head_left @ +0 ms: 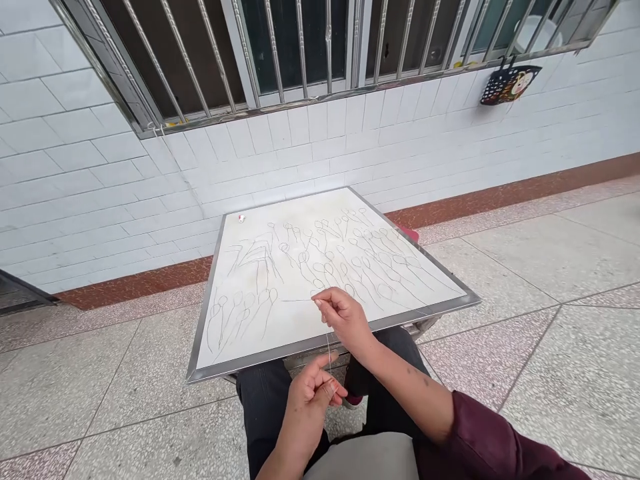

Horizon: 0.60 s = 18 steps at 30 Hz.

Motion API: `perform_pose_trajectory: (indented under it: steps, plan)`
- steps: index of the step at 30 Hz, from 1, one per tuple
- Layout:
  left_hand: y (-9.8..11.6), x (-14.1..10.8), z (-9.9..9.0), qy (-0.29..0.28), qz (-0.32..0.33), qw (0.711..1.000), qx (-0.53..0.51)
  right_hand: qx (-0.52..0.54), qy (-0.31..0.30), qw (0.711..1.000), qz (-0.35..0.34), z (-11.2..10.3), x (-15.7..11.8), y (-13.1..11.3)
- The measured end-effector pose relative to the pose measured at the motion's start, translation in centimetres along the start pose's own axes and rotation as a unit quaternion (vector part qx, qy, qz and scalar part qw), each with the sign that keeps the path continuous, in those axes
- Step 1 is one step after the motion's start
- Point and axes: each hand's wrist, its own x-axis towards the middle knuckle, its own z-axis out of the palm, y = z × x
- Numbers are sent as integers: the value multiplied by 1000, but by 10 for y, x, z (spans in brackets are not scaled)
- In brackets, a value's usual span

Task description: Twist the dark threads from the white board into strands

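Note:
A thin wire (329, 345) runs up from one hand to the other, in front of the near edge of a white-topped table (295, 328). Lower down, my left hand (311, 399) pinches its bottom part between thumb and fingers, with one finger raised beside it. Over the table's near edge, my right hand (346, 320) is closed on the upper part; a thin end sticks out leftward from its fingertips. Many looped thin wires (327, 268) lie spread across the tabletop. Straighter lengths of wire (257, 257) lie in a bunch left of centre.
A grey metal edging (250, 365) frames the table. Behind it stands a white tiled wall (290, 143) with a barred window (300, 47). A dark patterned bag (510, 83) hangs from the bars. A small object (242, 218) sits at the table's far left corner.

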Motion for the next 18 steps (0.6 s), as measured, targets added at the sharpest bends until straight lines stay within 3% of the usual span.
perform_pose_trajectory:
  steps: [7,12,18]
  plan:
    - [-48,16,-36,69,-47,996,13,-47,-33,997,60,27,53,37]
    - [-69,15,-76,170,-16,985,35,-80,-80,989,96,57,101,69]
    - [-102,9,-112,330,59,936,108,-134,-136,975,109,101,157,97]
